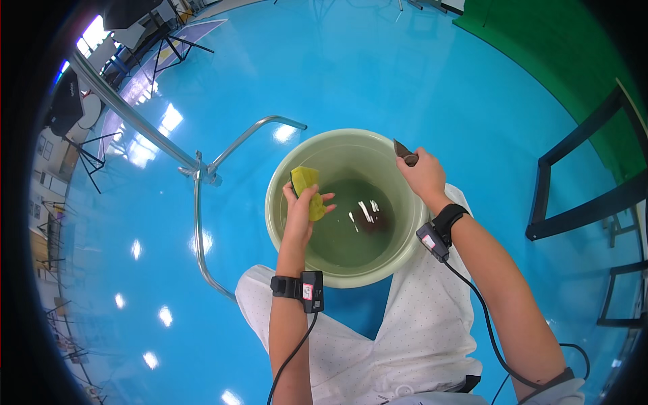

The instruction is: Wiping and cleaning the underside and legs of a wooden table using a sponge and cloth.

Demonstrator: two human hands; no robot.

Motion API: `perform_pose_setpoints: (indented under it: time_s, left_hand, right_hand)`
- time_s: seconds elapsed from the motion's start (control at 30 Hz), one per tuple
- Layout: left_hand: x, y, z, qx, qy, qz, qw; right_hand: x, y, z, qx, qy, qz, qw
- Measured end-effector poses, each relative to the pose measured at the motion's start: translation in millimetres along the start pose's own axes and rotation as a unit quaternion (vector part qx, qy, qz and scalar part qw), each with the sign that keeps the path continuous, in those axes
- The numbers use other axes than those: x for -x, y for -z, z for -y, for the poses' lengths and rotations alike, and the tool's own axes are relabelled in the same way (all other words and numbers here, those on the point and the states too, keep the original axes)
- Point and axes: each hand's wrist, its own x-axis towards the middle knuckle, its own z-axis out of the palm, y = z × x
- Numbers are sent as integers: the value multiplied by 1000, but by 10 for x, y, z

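Observation:
Between my knees stands a pale green round tub (349, 277) with water in its bottom. My left hand (301, 202) holds a yellow sponge (305, 178) with a dark edge, above the left inside of the tub. Over the tub's upper right rim, my right hand (424, 174) grips a small brown object (402, 151) with a pointed end; my fingers cover part of it, and its kind is unclear. A dark reddish-brown patch (373, 220) shows in the water beside bright reflections. Both wrists carry black strapped devices with cables.
A chrome metal stand (197, 217) with bent legs is left of the tub on the glossy blue floor (385, 76). At the right stands a black frame (577, 215) near a green backdrop (547, 45). Black tripods (169, 43) stand at the upper left.

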Motion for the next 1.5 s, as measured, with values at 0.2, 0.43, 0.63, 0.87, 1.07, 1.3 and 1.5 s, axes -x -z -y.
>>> perform_pose_setpoints:
  time_s: [0.2,0.43,0.63,0.87,1.07,1.3,1.5]
  left_hand:
    - [-90,117,84,-57,-36,-42,997]
    - [-73,72,91,-91,-15,-19,996]
    - [-99,161,126,-78,-24,-16,997]
    - [-63,137,76,-65,-31,2,997]
    - [-9,80,-12,-33,-35,14,999]
    - [-9,116,-27,-7,-2,23,1000]
    - [-21,117,-16,56,56,81,994]
  right_hand:
    - [7,-23,-1,-2,0,-8,1000]
    - [-1,-2,-24,0,1,-10,1000]
    - [9,-33,-12,-4,14,-28,1000]
    - [17,-2,22,-11,-7,4,1000]
    - [12,10,20,-7,-8,6,1000]
    - [8,-6,12,-5,-6,2,1000]
    - [4,3,11,0,-5,5,1000]
